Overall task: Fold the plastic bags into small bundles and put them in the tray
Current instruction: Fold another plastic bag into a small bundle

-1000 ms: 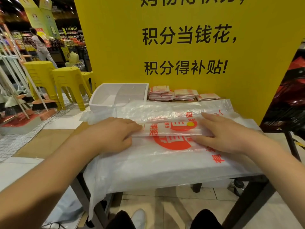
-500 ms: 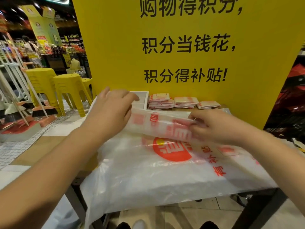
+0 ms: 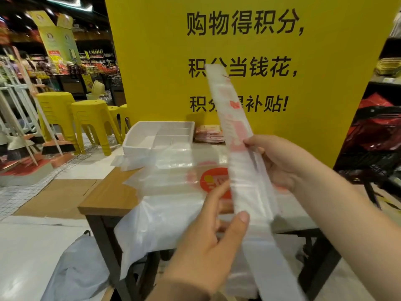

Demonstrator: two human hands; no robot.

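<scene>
Bag folded into a long, flat, translucent strip [image 3: 240, 161] with faint red print, held tilted above the wooden counter [image 3: 108, 192]. Left hand [image 3: 206, 248] fingers pinch the lower part; right hand [image 3: 282, 164] grips mid-strip. White compartmented tray [image 3: 134, 148] sits back-left, apart. Yellow sign [image 3: 152, 83] reads 购物得积分.
</scene>
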